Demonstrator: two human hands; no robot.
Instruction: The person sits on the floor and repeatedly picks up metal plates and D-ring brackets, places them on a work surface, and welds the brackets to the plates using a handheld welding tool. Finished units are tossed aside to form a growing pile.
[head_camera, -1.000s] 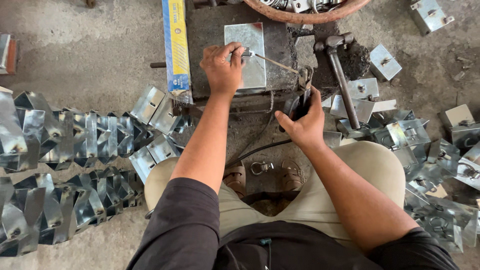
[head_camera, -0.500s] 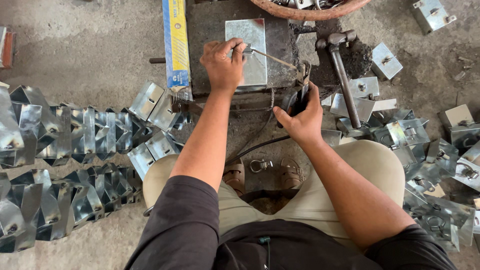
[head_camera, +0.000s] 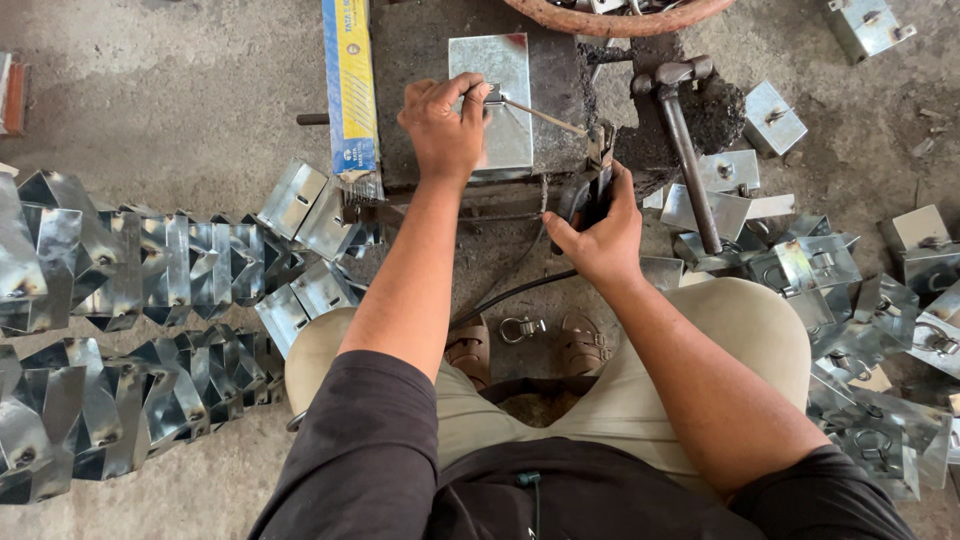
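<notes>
My left hand (head_camera: 445, 125) pinches a small dark bit against the shiny flat steel plate (head_camera: 492, 100) on the rough dark worktop (head_camera: 410, 60). Right hand (head_camera: 600, 235) clenched round black electrode holder (head_camera: 590, 190), thin rod (head_camera: 545, 117) angled to plate. Hammer (head_camera: 685, 140) lies alongside, w/ folded galvanized boxes (head_camera: 150, 270) on the floor.

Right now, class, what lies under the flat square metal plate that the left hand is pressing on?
The metal plate lies flat on a dark, rough work block, which shows on both sides. The left hand covers its left edge. What lies directly beneath the plate's middle is hidden.
</notes>
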